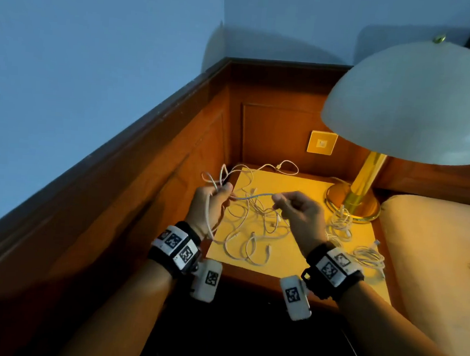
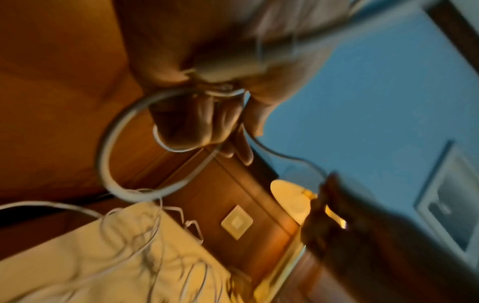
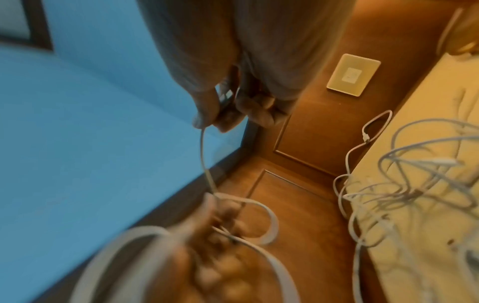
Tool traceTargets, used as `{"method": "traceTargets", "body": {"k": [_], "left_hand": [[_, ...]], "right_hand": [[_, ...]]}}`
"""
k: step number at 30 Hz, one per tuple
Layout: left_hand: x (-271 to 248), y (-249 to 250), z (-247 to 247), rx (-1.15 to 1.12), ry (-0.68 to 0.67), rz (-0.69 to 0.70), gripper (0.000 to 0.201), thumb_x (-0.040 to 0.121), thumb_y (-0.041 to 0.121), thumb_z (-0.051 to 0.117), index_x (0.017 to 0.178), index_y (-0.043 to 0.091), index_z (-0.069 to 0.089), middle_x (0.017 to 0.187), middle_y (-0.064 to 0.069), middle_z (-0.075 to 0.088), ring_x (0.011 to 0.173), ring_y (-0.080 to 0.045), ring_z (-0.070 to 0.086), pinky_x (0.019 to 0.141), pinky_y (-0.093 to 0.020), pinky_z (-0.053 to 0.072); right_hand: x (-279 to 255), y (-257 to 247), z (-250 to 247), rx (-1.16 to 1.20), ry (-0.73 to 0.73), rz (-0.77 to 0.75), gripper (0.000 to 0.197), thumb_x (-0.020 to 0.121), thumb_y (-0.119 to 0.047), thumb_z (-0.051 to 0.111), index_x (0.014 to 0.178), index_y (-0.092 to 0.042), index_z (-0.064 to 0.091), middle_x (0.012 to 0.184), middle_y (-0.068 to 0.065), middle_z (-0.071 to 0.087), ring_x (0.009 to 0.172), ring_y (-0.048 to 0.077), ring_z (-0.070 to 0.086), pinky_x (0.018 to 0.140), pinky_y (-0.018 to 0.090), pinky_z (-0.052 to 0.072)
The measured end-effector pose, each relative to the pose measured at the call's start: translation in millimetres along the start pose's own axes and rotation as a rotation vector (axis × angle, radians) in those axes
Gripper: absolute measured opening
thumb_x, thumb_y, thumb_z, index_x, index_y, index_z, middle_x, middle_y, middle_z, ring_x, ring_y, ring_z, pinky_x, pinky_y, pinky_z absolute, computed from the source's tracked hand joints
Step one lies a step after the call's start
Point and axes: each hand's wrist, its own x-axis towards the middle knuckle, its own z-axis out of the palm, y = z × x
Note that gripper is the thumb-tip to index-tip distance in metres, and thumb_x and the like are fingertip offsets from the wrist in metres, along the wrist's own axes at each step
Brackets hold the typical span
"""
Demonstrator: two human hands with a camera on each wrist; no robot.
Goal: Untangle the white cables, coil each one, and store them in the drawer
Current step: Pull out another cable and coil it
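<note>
Both hands (image 1: pixel 254 204) seemingly pinch one cable (image 1: pixel 254 197).

A bedroom: a lamp (image 1: pixel 411 106) stands on a nightstand (image 1: pixel 297 187) beside a bed (image 1: pixel 432 247).

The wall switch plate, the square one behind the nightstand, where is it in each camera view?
Head: switch plate, centre, left of the lamp stem.
Left wrist: lower centre, tilted like a diamond.
Right wrist: upper right.
Shared landmark: the wooden wall panel holding it.
</note>
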Motion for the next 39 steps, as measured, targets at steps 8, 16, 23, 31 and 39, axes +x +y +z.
{"method": "traceTargets", "body": {"k": [8,16,23,31,39], "left_hand": [[-79,-55,46,0.566,-0.794,-0.105,0.043,0.073,0.038,0.089,0.103,0.011,0.074,0.104,-0.005,0.072,0.096,-0.019,0.067,0.082,-0.032,0.054],[-101,-32,66,1.207,-0.900,0.242,0.038,0.084,0.016,0.072,0.119,0.022,0.059,0.118,-0.002,0.060,0.110,-0.027,0.058,0.093,-0.043,0.049],[-134,37,68,0.909,-0.423,0.686,0.053,0.094,0.031,0.061,0.143,0.019,0.045,0.138,-0.001,0.052,0.122,-0.020,0.049,0.096,-0.037,0.046],[-129,50,50,0.241,-0.190,0.415,0.024,0.103,0.019,0.051,0.086,0.012,0.067,0.068,-0.003,0.068,0.065,-0.025,0.067,0.062,-0.042,0.055],[-139,58,27,-0.117,-0.868,-0.180,0.062,0.099,0.046,0.049,0.119,-0.012,0.063,0.114,-0.029,0.069,0.114,-0.037,0.066,0.114,-0.050,0.035]], "right_hand": [[-44,-48,-27,0.507,-0.002,0.186,0.017,0.100,-0.016,0.058,0.087,-0.008,0.049,0.083,0.020,0.067,0.082,0.039,0.069,0.085,0.059,0.056],[-94,-58,-62,-0.252,-0.006,0.072,0.038,0.097,-0.043,0.059,0.083,-0.012,0.073,0.063,-0.002,0.050,0.047,0.011,0.039,0.045,0.030,0.043],[-121,-60,-82,-0.520,-0.199,-0.040,0.030,0.099,-0.034,0.058,0.081,-0.020,0.078,0.067,0.006,0.063,0.061,0.017,0.051,0.057,0.033,0.037],[-124,-53,-91,-0.095,-0.108,0.082,0.028,0.102,-0.022,0.053,0.088,-0.002,0.066,0.070,0.013,0.045,0.063,0.023,0.043,0.057,0.036,0.044],[-111,-69,-91,-0.267,-0.356,-0.299,0.013,0.095,-0.019,0.063,0.094,-0.014,0.075,0.087,-0.003,0.065,0.075,0.011,0.054,0.066,0.028,0.042]]}}
